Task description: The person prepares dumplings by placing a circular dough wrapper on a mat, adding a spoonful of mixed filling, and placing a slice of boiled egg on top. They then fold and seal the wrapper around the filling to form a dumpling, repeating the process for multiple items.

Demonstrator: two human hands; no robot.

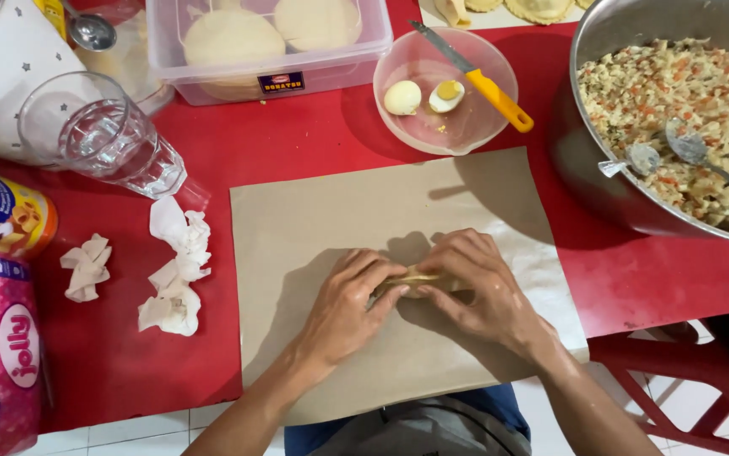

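A folded piece of pale dough lies on a sheet of brown paper spread on the red table. My left hand pinches its left end. My right hand covers and presses its right side, fingers curled over the edge. Most of the dough is hidden under my fingers.
A steel bowl of chopped filling with two spoons sits at right. A clear bowl holds egg halves and a yellow-handled knife. Behind stands a plastic tub of dough rounds. A water glass, crumpled tissues and packets lie left.
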